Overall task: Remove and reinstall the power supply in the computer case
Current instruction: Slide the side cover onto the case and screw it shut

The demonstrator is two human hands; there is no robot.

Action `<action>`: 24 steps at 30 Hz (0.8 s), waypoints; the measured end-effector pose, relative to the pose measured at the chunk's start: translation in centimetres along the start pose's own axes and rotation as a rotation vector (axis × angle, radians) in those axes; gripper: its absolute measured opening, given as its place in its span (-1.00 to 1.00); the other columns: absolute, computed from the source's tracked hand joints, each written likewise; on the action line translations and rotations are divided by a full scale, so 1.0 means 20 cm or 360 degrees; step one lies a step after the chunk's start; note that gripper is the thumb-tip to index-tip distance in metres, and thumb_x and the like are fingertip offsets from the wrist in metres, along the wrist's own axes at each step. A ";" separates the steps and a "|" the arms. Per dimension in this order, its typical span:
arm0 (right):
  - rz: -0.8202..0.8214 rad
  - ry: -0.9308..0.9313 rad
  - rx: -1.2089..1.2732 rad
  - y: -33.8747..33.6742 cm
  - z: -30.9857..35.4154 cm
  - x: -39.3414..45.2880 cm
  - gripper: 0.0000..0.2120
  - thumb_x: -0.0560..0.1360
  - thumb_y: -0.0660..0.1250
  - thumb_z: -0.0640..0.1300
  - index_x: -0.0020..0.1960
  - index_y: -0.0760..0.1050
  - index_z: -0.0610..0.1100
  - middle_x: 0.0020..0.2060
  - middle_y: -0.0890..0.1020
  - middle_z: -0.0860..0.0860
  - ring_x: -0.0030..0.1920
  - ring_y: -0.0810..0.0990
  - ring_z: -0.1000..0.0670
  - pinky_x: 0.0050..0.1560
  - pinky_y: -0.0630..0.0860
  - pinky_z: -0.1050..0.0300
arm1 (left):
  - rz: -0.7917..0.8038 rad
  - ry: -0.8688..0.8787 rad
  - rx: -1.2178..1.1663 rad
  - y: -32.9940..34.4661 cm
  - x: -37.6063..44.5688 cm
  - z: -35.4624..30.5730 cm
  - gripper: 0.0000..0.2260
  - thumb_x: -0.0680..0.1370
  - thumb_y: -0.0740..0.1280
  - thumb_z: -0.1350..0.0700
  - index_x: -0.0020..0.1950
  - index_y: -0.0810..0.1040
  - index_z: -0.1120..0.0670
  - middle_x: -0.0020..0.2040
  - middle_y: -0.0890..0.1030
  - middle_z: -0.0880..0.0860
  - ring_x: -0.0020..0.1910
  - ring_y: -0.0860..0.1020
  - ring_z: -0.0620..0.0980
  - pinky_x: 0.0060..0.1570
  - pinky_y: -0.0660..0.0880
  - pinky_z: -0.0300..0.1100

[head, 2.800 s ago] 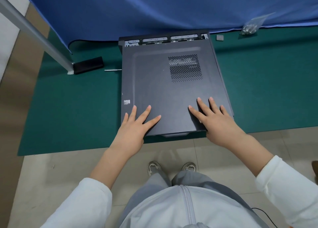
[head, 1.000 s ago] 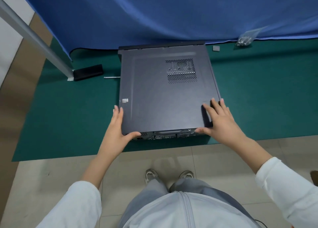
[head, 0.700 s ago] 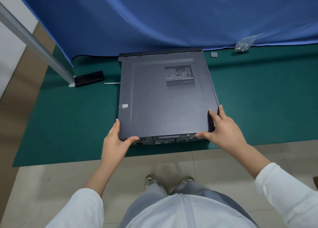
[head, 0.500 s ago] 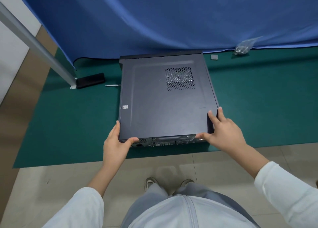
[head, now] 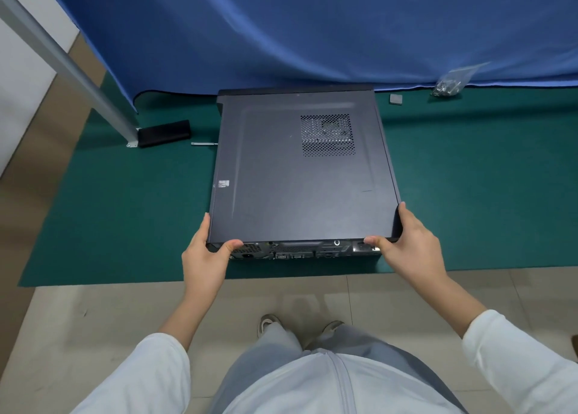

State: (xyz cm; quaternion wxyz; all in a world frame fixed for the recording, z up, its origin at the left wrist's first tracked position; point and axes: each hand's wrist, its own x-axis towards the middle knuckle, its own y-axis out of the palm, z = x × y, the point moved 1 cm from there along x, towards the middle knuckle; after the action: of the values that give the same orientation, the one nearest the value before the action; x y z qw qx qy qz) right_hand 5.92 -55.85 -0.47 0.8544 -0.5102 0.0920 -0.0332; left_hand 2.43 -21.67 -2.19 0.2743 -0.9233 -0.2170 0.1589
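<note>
A black computer case lies flat on a green mat, its side panel with a perforated vent facing up and its rear ports toward me. My left hand grips the case's near left corner, thumb on the rear edge and fingers along the left side. At the near right corner my right hand grips the case the same way, thumb on the rear edge, fingers along the right side. The side panel covers the case fully, so the power supply is hidden inside.
Left of the case lie a black rectangular object and a thin metal tool, beside a grey metal post. A bag of screws and a small grey square sit at the back right under a blue curtain.
My hands went from lying flat on the panel to gripping the near corners. The side panel slid away from me and now covers the far end of the case.
</note>
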 end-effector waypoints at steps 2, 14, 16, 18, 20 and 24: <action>-0.0009 0.0013 -0.0016 0.00 0.00 0.00 -0.09 0.35 0.45 0.21 0.51 0.16 -0.19 0.38 0.42 -0.08 0.32 0.43 -0.16 0.21 0.41 0.02 | -0.0030 -0.0011 -0.0007 0.00 0.00 0.00 -0.28 0.38 0.53 0.05 0.48 0.31 -0.05 0.27 0.57 0.04 0.16 0.54 0.09 0.23 0.44 -0.10; 0.0042 -0.0024 0.0025 -0.02 -0.07 0.00 -0.16 0.41 0.44 0.12 0.52 0.15 -0.17 -0.06 0.62 -0.15 -0.24 0.44 -0.06 -0.19 0.32 0.13 | 0.0078 0.0049 0.0024 -0.05 0.04 0.06 -0.40 0.48 0.45 0.15 0.47 0.33 -0.04 -0.07 0.56 -0.09 -0.10 0.47 -0.10 -0.11 0.35 -0.52; -0.0006 -0.0041 0.0008 -0.01 -0.07 0.01 -0.20 0.40 0.44 0.10 0.50 0.20 -0.17 -0.24 0.59 -0.08 -0.32 0.40 -0.03 -0.22 0.32 0.13 | 0.0023 0.0073 0.0086 -0.04 0.04 0.06 -0.42 0.47 0.45 0.14 0.45 0.36 -0.05 -0.23 0.47 -0.02 -0.24 0.37 -0.05 -0.25 0.32 -0.48; -0.0007 -0.0033 0.0018 -0.02 -0.08 0.01 -0.21 0.40 0.45 0.10 0.49 0.23 -0.17 -0.36 0.51 0.00 -0.37 0.38 -0.01 -0.24 0.30 0.14 | -0.0014 0.0122 0.0152 -0.04 0.04 0.05 -0.44 0.47 0.45 0.13 0.44 0.38 -0.03 -0.35 0.44 0.06 -0.34 0.32 -0.01 -0.33 0.31 -0.51; 0.0022 -0.0028 0.0033 -0.02 -0.08 0.01 -0.18 0.38 0.46 0.13 0.50 0.22 -0.16 -0.28 0.56 -0.05 -0.33 0.40 -0.02 -0.23 0.31 0.14 | 0.0005 0.0141 0.0187 -0.06 0.02 0.03 -0.45 0.47 0.45 0.13 0.44 0.38 -0.01 -0.39 0.43 0.03 -0.39 0.31 -0.05 -0.35 0.29 -0.53; 0.0160 -0.0035 0.0058 -0.05 -0.08 0.02 -0.10 0.36 0.45 0.21 0.52 0.14 -0.13 0.20 0.57 -0.10 0.05 0.55 -0.14 -0.10 0.36 0.11 | 0.0169 0.0092 0.0154 -0.11 0.01 -0.02 -0.42 0.47 0.45 0.11 0.47 0.35 0.03 -0.01 0.62 -0.09 -0.19 0.46 -0.39 -0.10 0.30 -0.64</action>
State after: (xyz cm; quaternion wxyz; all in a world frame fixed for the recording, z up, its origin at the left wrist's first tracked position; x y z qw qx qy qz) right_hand 6.06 -57.80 -0.36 0.8651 -0.4898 0.1076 0.0138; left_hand 2.16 -20.11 -0.67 0.3159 -0.9234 -0.1518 0.1568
